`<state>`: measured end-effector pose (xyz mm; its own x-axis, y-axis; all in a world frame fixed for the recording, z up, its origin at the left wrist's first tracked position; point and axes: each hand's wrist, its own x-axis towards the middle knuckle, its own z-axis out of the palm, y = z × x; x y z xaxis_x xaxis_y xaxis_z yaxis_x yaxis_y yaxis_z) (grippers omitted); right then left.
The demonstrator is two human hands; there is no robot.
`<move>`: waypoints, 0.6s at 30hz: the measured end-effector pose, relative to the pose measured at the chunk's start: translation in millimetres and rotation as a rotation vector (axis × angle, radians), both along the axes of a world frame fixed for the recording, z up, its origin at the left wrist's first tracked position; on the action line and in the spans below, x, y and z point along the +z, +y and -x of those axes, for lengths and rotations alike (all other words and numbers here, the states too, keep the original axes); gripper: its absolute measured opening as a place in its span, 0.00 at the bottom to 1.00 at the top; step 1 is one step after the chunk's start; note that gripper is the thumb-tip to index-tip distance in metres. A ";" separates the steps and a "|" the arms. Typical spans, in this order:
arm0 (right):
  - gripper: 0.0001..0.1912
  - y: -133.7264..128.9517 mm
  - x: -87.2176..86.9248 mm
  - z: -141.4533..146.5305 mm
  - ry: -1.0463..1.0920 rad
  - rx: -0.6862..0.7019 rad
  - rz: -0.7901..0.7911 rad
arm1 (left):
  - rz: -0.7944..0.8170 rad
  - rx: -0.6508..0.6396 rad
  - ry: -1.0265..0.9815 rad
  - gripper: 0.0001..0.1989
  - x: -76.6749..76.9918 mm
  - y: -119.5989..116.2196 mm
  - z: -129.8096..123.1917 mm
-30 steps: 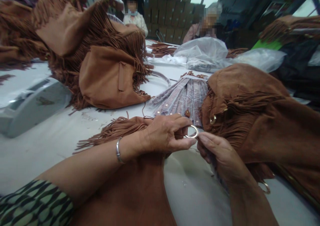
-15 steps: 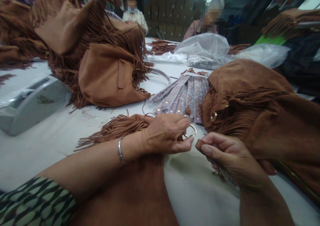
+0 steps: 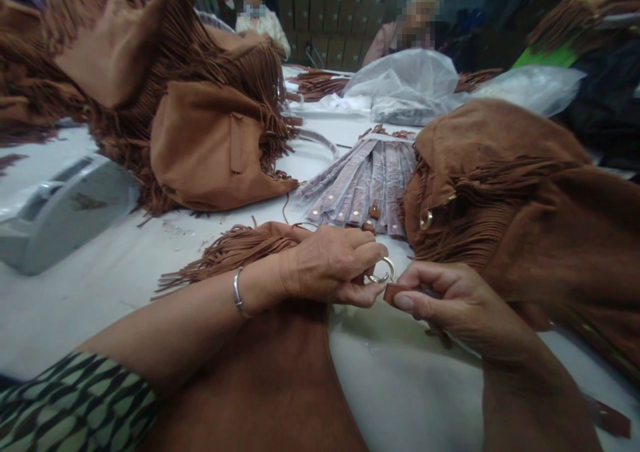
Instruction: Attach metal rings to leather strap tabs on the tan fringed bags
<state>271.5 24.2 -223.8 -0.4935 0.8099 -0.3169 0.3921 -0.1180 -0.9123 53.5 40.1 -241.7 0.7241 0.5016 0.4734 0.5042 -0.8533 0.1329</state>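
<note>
My left hand [image 3: 335, 265] is closed on a gold metal ring [image 3: 391, 267], which sticks out past the fingertips and has a gap in it. Pinched in my right hand [image 3: 445, 302] is the folded end of a brown leather strap [image 3: 395, 295], close against the ring; whether the two touch I cannot tell. The strap's remainder is mostly hidden by the hand. A brown suede bag [image 3: 270, 379] with fringe [image 3: 235, 249] lies under my left forearm. Its link to the ring is hidden behind my fingers.
Plastic-wrapped straps [image 3: 365, 182] with gold studs fan out beyond my hands. Fringed bags are piled at left [image 3: 200, 152] and right [image 3: 500, 139]. A grey plastic holder [image 3: 75, 205] stands at far left. Clear plastic bags [image 3: 405, 82] lie farther back, and two people [image 3: 260, 22] are beyond.
My right hand has moved slightly left, bringing the strap end up close to the ring. The left hand still grips the ring. The whole view has shifted a little.
</note>
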 end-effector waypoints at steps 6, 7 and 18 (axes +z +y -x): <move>0.18 0.7 -3.1 3.5 0.076 -0.033 0.048 | -0.031 -0.030 -0.015 0.13 -1.8 1.9 0.7; 0.18 0.9 -4.2 4.1 0.089 -0.050 0.066 | -0.031 -0.034 -0.016 0.13 -2.5 2.2 0.8; 0.18 0.0 -5.5 13.0 0.219 -0.168 0.057 | -0.008 -0.041 -0.054 0.12 -4.5 4.3 1.3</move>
<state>258.5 24.2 -229.3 -0.4158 0.8701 -0.2646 0.1566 -0.2181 -0.9633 52.2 44.5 -246.2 0.7172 0.4678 0.5165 0.4609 -0.8744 0.1519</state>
